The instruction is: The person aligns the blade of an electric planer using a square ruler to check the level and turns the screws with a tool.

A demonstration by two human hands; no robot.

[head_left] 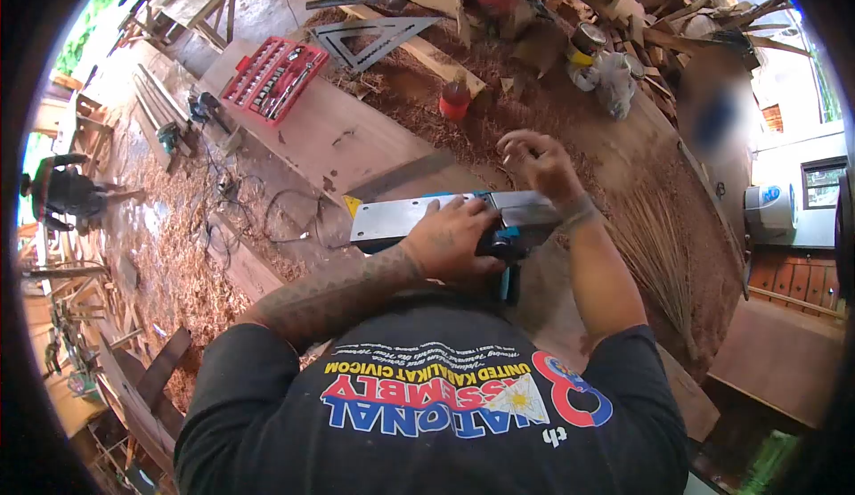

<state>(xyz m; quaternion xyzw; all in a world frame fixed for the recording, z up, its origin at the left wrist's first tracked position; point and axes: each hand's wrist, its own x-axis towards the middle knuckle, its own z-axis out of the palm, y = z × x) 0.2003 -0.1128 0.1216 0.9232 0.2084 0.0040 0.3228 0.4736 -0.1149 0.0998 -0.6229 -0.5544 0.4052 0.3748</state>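
The planer (387, 219) lies crosswise before the person (427, 450), the left hand (450, 235) on its middle, the right hand (541, 167) near its right end. A wide board (356, 143) stretches forward and left beyond the planer, the socket set (274, 79) on its far part. The triangle square (378, 39) is right of the socket set. Farther right stands the bottle (454, 100), left of the plastic bag (614, 85); the wood pile (686, 14) is behind the bag. Sticks (655, 237) lie right of the right hand.

black T-shirt (356, 459) | short sleeves (240, 370) | blue/red/yellow lettering (427, 397) | left forearm (338, 290) apparently tattooed
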